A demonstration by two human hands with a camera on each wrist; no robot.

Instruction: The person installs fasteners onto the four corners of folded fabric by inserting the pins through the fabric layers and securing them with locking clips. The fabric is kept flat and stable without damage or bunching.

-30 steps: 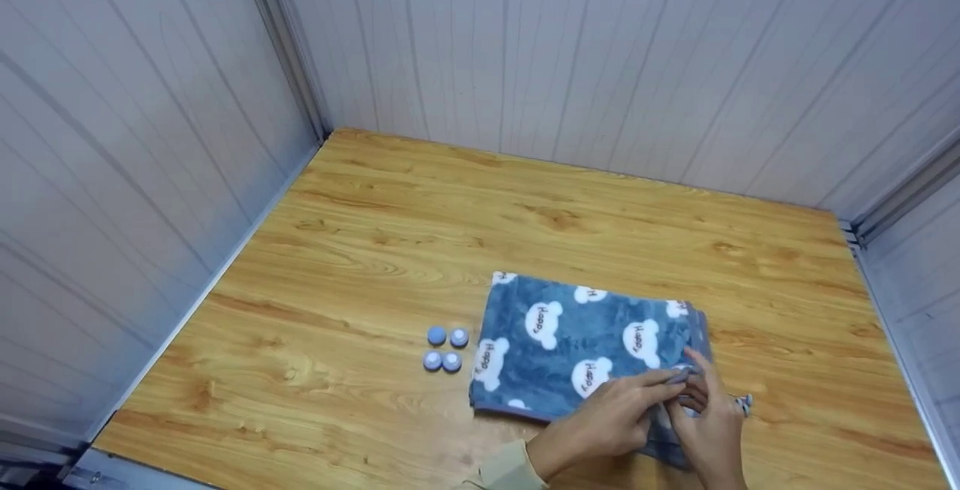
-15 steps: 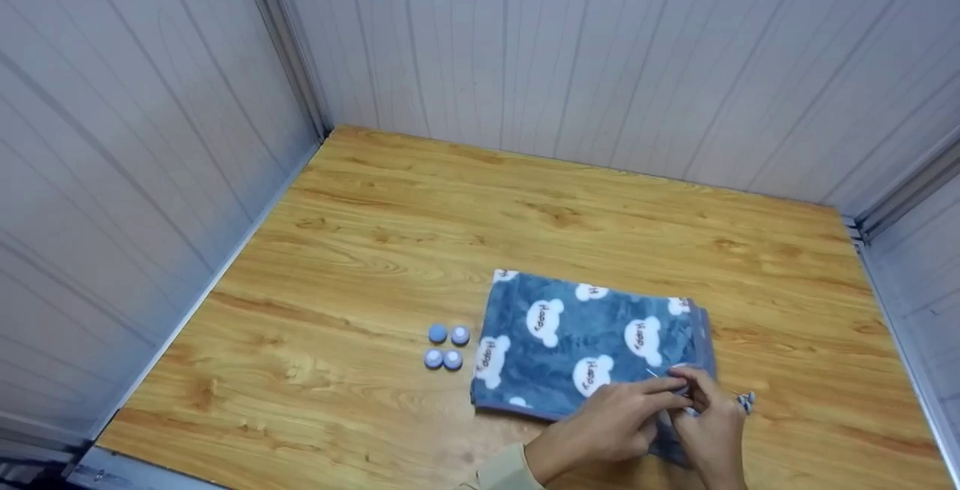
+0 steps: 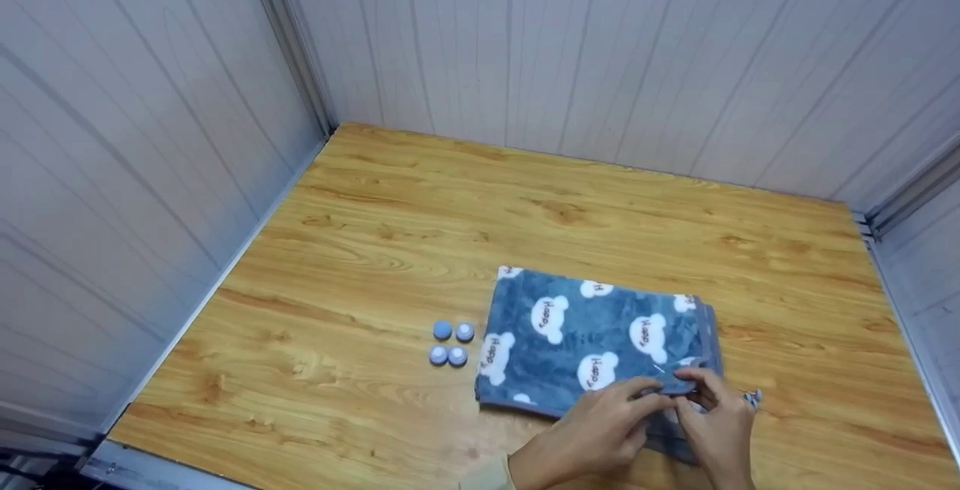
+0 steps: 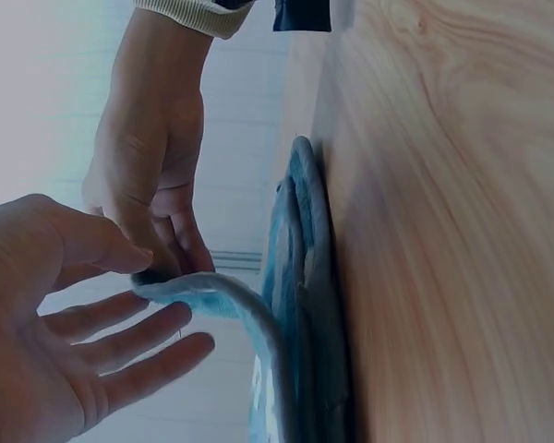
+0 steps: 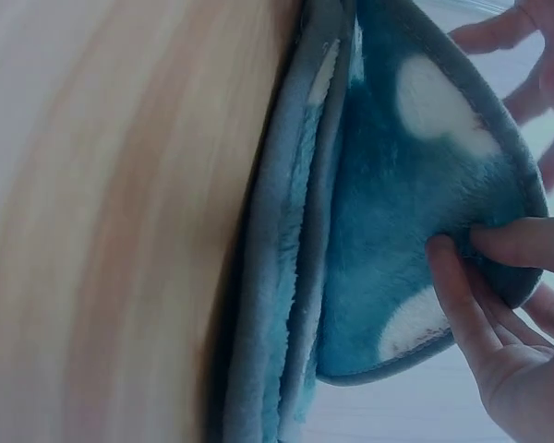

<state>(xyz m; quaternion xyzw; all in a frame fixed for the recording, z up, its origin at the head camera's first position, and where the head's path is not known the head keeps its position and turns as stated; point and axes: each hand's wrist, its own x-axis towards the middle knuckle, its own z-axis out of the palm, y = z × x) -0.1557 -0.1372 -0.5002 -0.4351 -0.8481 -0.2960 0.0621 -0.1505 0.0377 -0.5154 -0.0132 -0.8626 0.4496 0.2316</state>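
Tabletop [image 3: 337, 272] was wood-look, with a folded blue blanket [image 3: 577, 336] lying toward its near right. Seemed plush, floppy and light, nothing fragile or slippery; bound edge [image 5: 272, 212] looked like the bit to grab. Left hand [image 3: 596, 430] and right hand [image 3: 718, 430] both had a raised corner flap [image 5: 397, 212] pinched. Didn't spot any obvious container, just four round blue pieces [image 3: 442, 330] off the blanket's left side (couldn't tell if hollow), plus a tiny bluish thing [image 3: 753, 398] by the right hand, half hidden.

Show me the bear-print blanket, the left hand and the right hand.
Bear-print blanket [image 3: 577, 340], head view: its upper face.
Left hand [image 3: 600, 424], head view: back of the hand.
Right hand [image 3: 718, 422], head view: near the thumb's base.
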